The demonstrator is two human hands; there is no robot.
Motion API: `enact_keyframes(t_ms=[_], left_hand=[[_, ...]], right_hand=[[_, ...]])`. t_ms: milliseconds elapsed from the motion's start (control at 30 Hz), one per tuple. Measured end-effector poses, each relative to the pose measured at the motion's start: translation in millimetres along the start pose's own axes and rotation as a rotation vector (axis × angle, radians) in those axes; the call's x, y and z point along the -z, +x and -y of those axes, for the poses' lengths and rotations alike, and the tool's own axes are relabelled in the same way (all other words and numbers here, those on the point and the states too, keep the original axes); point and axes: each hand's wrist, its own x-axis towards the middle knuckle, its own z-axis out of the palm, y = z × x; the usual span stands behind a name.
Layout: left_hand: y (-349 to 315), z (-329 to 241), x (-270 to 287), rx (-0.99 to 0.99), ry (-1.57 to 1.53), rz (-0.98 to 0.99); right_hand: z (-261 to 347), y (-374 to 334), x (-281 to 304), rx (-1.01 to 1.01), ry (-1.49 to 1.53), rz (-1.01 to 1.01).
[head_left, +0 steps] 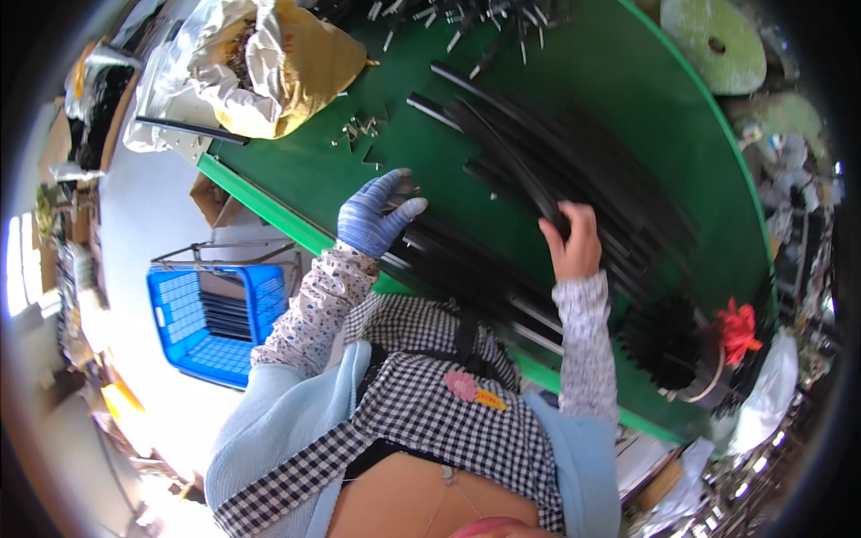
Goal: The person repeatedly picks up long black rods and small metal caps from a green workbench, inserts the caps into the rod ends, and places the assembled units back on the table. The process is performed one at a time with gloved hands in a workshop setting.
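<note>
My left hand, in a blue glove with pale fingertips, is over the green table. Its fingers and thumb curve around small metal pieces, partly hidden by the glove. My bare right hand grips a long black strip near its lower end, and the strip slants up and left over the others. Beneath it lie several black tubes, blurred. More dark tubes rest along the near edge, below my left hand. Bent metal clips are scattered just beyond my left hand.
An open yellow and white sack stands at the far left. Beside the table, a blue basket holds black strips. Short dark pieces with pale ends lie at the far edge. A black bristly bundle and red cloth are at right.
</note>
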Motion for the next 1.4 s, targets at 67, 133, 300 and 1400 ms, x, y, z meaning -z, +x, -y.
enact_keyframes(t_ms=[67,133,300,1400], left_hand=[[14.6,-10.0,6.1,-0.113,0.404,-0.043],[23.2,-23.8,6.5,-0.124,0.457,-0.046],[36.3,-28.3,-9.3,-0.260,0.566,-0.025],[-60.6,-20.2,167.5,-0.293,-0.410,-0.353]], right_hand=[[13.2,-9.8,36.0,0.002,0.076,-0.038],[14.0,-26.3,59.5,0.021,0.109,-0.105],[16.3,-50.6,80.2,-0.009,0.159,-0.174],[303.5,103.9,-44.8,-0.003,1.116,0.386]])
